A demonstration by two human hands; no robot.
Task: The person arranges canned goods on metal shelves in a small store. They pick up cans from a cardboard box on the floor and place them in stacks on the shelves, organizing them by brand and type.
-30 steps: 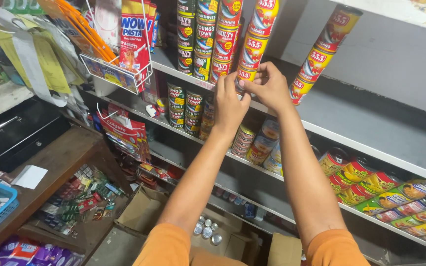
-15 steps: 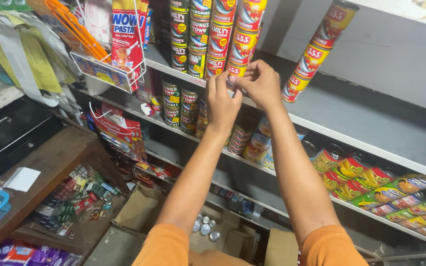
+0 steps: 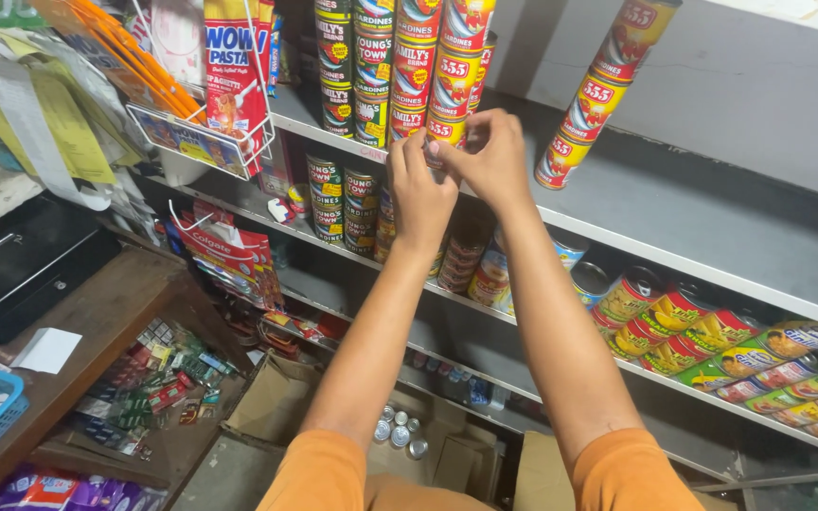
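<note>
Both hands on the bottom red can [image 3: 445,132] of a tall stack at the grey shelf [image 3: 674,218] edge: left hand [image 3: 420,194] and right hand [image 3: 492,161] pinch it narrow. I'd nudge slowly, keeping the column plumb beside the green cans [image 3: 371,109].

Red-and-yellow can [image 3: 446,130] — upright, bottom of shelf stack.

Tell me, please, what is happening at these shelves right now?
A person in orange sleeves reaches up with both hands to the grey metal shelf. The left hand and right hand meet around the bottom red-and-yellow tin can of a tall stack at the shelf's front edge. A second, leaning stack of similar red-and-yellow cans stands apart to the right. Below, an open cardboard box sits beside loose silver cans.
</note>
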